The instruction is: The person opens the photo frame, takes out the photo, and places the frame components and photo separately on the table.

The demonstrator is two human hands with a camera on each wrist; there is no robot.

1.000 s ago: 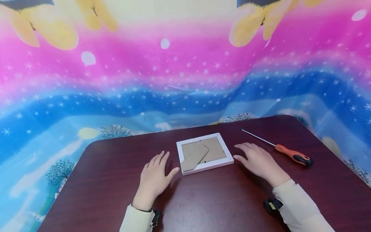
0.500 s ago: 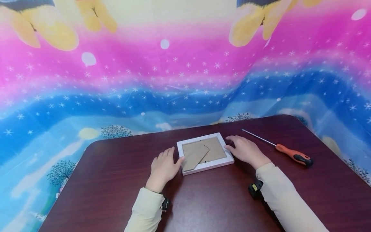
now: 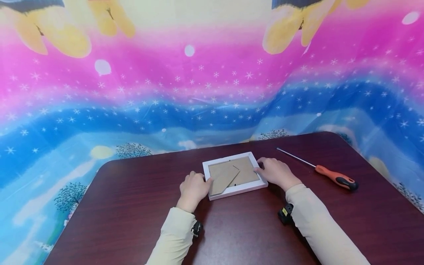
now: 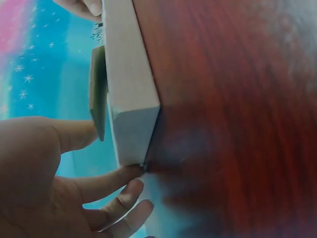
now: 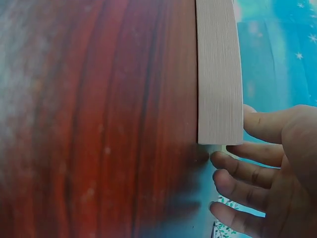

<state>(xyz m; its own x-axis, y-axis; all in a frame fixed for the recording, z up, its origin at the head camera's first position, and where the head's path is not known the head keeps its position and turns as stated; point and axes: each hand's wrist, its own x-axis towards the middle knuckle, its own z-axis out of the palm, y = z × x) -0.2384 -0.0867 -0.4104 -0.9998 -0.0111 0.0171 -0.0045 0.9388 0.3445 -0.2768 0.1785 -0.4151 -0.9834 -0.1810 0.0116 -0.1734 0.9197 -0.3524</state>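
A white picture frame (image 3: pixel 236 186) lies back side up on the table, its brown backing (image 3: pixel 246 170) and a cardboard stand leg (image 3: pixel 222 181) showing. At its left edge my left hand (image 3: pixel 194 188) grips it. In the left wrist view the thumb is by the stand leg (image 4: pixel 98 89), while the index fingertip meets the frame's side (image 4: pixel 136 131) low down. My right hand (image 3: pixel 277 172) holds the opposite edge, thumb on top. The right wrist view shows that thumb at the frame's upper edge (image 5: pixel 220 74) and the other fingers curled beside its end.
To the right of the frame lies a screwdriver (image 3: pixel 336 177) with an orange and black handle, its shaft pointing to the back left. The dark red wooden table (image 3: pixel 139 206) has rounded back corners. Behind it hangs a colourful printed cloth (image 3: pixel 212 88).
Both hands have moved inward to the frame's two sides, the left one rightward and the right one leftward, and have taken hold. The frame and the screwdriver have stayed in place.
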